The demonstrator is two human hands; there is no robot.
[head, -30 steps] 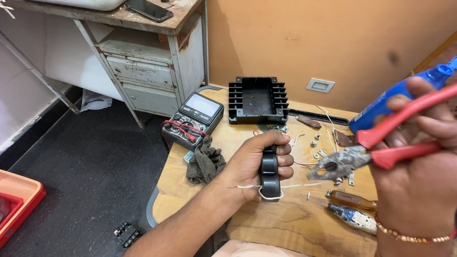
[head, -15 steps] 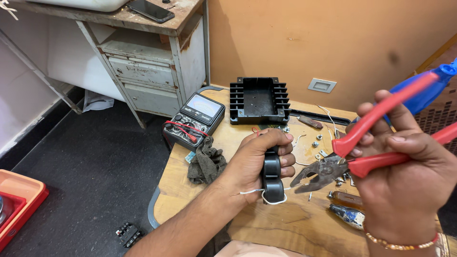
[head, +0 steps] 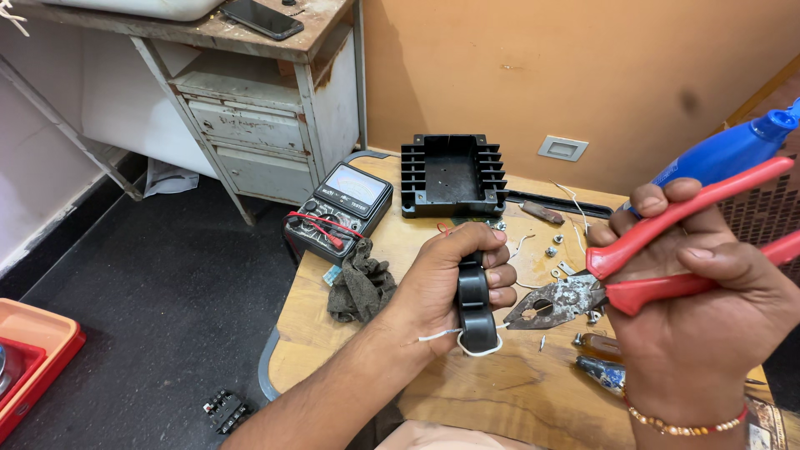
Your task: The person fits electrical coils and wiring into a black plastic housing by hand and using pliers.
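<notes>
Pliers (head: 658, 267) have lowered toward the wooden table (head: 350, 333), right-hand fingers (head: 717, 262) clamping them, left apparently gripping a black part (head: 475, 304).

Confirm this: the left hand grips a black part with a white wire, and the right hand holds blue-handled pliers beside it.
Not quite. In the head view, the pliers in the right hand have red handles, not blue. The left hand does grip the black part with the white wire.

Single head-worn view, looking steeply down and forward from above the wooden counter (head: 350, 333), at close range. Both hands fill the lower frame: left hand (head: 450, 283) near centre, right hand (head: 700, 325) at 4 o'clock. Orange wall (head: 583, 75) at 12 o'clock, dark floor (head: 150, 308) at 9 o'clock. No second view.
</notes>
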